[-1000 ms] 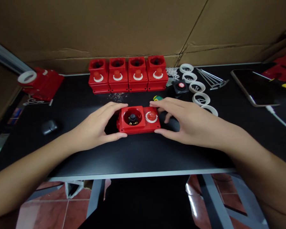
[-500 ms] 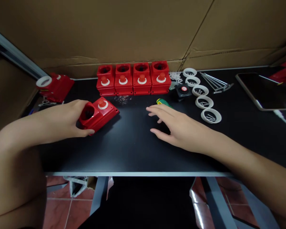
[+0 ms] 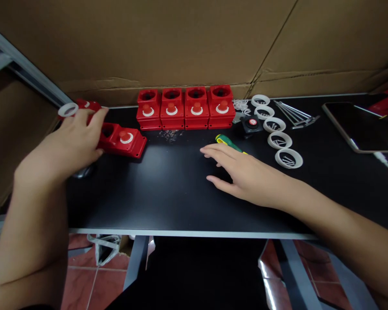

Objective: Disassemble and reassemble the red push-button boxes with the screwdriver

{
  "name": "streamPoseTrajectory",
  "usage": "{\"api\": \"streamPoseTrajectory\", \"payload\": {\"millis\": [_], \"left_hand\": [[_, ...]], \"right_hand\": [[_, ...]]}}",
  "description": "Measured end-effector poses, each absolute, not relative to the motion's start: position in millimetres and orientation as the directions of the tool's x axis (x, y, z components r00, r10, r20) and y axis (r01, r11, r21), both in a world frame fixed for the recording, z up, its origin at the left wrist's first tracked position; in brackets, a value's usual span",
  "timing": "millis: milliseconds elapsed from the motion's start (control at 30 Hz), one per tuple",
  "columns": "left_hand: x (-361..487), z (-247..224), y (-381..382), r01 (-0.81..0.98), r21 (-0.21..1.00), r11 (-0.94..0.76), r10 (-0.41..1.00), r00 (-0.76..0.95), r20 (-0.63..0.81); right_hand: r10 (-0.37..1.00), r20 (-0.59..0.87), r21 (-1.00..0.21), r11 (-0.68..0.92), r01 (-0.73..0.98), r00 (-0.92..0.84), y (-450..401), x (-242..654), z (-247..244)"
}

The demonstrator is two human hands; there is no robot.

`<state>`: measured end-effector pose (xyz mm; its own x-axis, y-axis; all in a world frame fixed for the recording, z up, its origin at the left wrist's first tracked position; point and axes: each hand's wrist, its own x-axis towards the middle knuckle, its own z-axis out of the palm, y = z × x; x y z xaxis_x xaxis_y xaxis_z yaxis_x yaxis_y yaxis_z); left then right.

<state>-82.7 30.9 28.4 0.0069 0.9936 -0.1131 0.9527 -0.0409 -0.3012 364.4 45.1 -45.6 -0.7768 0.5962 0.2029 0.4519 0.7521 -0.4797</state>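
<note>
On the left of the black table, my left hand (image 3: 73, 144) is raised with its fingers apart, beside the near red box (image 3: 126, 144), which has a round hole and an orange-red knob with a white ring. Nothing is visibly gripped by it. Behind its fingertips another red piece (image 3: 89, 105) and a white ring (image 3: 67, 110) show in part. My right hand (image 3: 236, 172) has its fingers spread and holds nothing. Just behind it lies a green and yellow screwdriver (image 3: 228, 141), partly covered by the hand.
Several red boxes (image 3: 196, 111) stand in a row at the back. Right of them are a black block (image 3: 251, 123), several white rings (image 3: 289, 158) around screws, and long metal rods (image 3: 294, 114). A phone (image 3: 355, 125) with a white cable lies at the right.
My left hand has let go of the red box and moved left and back. The box now sits further left and back, turned differently. My right hand has barely moved.
</note>
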Motion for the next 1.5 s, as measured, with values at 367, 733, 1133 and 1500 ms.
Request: {"api": "streamPoseTrajectory", "payload": {"millis": [367,733,1133,1500], "left_hand": [[-57.9,30.3,36.4,0.974,-0.184,0.132,0.967,-0.167,-0.190],[-67.5,14.8,56.4,0.999,0.032,-0.002,0.996,0.005,-0.091],[-66.6,0.4,77.4,0.985,0.147,0.084,0.995,-0.076,-0.065],[-68.9,-10.1,84.5,0.979,0.189,0.071,0.997,-0.070,-0.013]], "right_hand": [[0.542,0.208,-0.405,0.805,0.433,-0.814,46.3,365.8,-43.7],[0.544,0.198,-0.396,0.806,0.441,-0.816,44.1,367.4,-39.8],[0.504,0.214,-0.374,0.833,0.407,-0.837,43.2,366.0,-38.9],[0.507,0.207,-0.342,0.839,0.424,-0.837,44.8,367.6,-41.4]]}}
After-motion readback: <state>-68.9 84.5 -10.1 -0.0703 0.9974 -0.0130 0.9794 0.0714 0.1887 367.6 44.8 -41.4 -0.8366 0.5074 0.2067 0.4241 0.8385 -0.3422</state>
